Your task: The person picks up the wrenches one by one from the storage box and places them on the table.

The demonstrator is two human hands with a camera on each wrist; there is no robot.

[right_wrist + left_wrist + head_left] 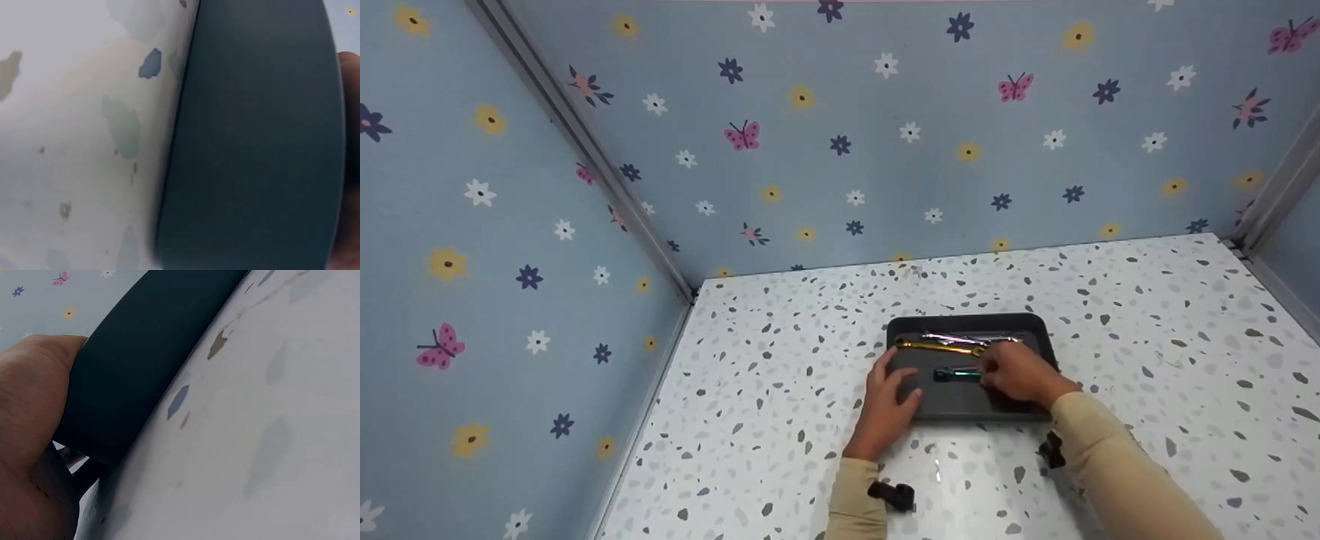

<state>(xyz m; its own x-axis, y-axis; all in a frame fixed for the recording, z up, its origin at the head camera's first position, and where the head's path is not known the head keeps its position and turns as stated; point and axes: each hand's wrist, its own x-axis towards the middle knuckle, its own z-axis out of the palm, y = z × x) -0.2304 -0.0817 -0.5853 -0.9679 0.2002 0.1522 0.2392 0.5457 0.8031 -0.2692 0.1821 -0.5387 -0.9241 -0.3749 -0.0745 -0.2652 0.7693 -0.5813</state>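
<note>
A dark grey tray [960,415] holds several shiny metallic wrenches. My right hand [1020,373] reaches over its right side and pinches a green wrench [964,373] near its right end; the wrench's dark head points left. Just above lies a golden wrench [941,346], slanting slightly, its right end close to my right hand's fingers. My left hand [883,412] rests over the tray's left edge with fingers spread, one fingertip beside the golden wrench's left end. In the left wrist view, the left hand [34,399] lies against the tray's wall [135,354].
Silvery-pink wrenches [960,339] lie along the tray's far side. The tray stands on a white speckled tabletop [750,420], with blue flowered panels [840,172] behind and at the sides. Each wrist carries a small black camera [894,495].
</note>
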